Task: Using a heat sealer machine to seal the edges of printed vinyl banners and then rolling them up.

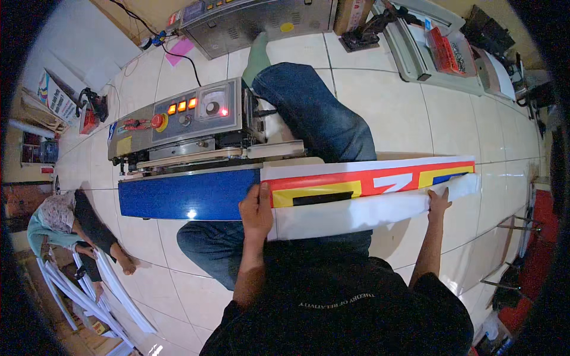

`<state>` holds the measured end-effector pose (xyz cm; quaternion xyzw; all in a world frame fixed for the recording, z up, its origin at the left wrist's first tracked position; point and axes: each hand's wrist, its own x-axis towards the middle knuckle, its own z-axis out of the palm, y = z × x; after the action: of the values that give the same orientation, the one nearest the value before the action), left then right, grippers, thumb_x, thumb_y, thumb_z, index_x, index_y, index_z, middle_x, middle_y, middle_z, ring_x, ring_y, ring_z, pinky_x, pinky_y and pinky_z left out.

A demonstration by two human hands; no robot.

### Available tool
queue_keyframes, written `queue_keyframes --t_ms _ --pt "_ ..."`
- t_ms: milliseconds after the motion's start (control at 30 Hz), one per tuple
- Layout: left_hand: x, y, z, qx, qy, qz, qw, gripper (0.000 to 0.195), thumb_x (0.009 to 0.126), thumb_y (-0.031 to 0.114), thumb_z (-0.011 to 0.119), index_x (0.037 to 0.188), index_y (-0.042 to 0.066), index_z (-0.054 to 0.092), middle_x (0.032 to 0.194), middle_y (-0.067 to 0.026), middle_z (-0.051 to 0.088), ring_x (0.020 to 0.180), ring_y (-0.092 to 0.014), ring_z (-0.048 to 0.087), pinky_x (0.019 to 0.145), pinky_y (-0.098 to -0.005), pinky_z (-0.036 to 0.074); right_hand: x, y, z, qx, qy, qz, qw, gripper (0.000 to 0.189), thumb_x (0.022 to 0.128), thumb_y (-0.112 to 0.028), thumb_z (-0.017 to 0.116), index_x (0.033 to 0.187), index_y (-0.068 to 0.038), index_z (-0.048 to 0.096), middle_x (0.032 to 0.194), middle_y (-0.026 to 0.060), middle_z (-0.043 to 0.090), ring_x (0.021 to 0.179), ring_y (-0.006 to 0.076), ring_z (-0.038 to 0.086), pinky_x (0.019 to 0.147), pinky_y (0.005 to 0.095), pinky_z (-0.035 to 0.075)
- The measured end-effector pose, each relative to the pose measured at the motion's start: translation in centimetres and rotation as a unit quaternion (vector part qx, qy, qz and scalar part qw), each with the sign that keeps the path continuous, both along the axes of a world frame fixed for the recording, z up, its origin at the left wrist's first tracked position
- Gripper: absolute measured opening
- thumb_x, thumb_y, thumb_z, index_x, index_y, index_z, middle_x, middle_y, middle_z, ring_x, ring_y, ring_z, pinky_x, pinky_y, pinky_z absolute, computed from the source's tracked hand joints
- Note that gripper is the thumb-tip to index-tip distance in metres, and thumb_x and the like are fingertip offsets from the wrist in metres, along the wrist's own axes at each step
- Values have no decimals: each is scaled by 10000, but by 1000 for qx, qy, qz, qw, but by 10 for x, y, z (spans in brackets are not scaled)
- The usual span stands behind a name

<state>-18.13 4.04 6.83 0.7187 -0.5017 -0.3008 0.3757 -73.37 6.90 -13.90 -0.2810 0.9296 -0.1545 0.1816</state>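
Note:
A long printed plastic sheet (pixel 320 181), red, yellow and black with a white margin, stretches across my lap. Its near part is folded over, showing the plain white back (pixel 327 219). My left hand (pixel 257 211) grips the sheet's left end, thumb on top, beside the blue front panel of the machine. On the near folded edge, toward the right end, my right hand (pixel 438 202) pinches the material. Left of the sheet stands a continuous band sealer (pixel 182 129) with lit orange switches, a red emergency-stop button (pixel 159 121) and a sealing belt (pixel 191 156).
Behind the sealer, a second metal machine (pixel 262 26) stands on the tiled floor (pixel 378 111). A red tray (pixel 445 51) of small metal parts lies at the far right. Another person (pixel 58 222) sits at left near several white strips (pixel 120 289). A black cable (pixel 182 55) crosses the floor.

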Motion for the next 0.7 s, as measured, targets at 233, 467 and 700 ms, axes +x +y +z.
queue_keyframes --t_ms 233,467,700 --pt "9 -9 -12 -26 47 -4 999 131 944 99 526 978 -12 586 739 -12 561 655 -60 473 592 -212 402 134 -60 107 -234 -38 329 914 517 901 -224 548 1351 -15 403 1381 245 404 1293 402 362 1087 436 294" --pt "0 -14 -6 -47 145 82 985 181 910 57 567 1088 25 579 711 27 559 628 -24 450 555 -180 366 316 -136 160 -112 -165 656 728 296 831 -137 511 1111 -55 565 1043 187 612 954 372 592 827 480 461" --pt "24 -6 36 -13 26 -60 998 164 871 90 625 1033 66 633 733 -70 644 654 -104 597 615 -246 467 377 -122 192 -225 -197 669 681 261 893 -247 547 1055 -46 587 1042 151 631 927 349 611 812 426 486"
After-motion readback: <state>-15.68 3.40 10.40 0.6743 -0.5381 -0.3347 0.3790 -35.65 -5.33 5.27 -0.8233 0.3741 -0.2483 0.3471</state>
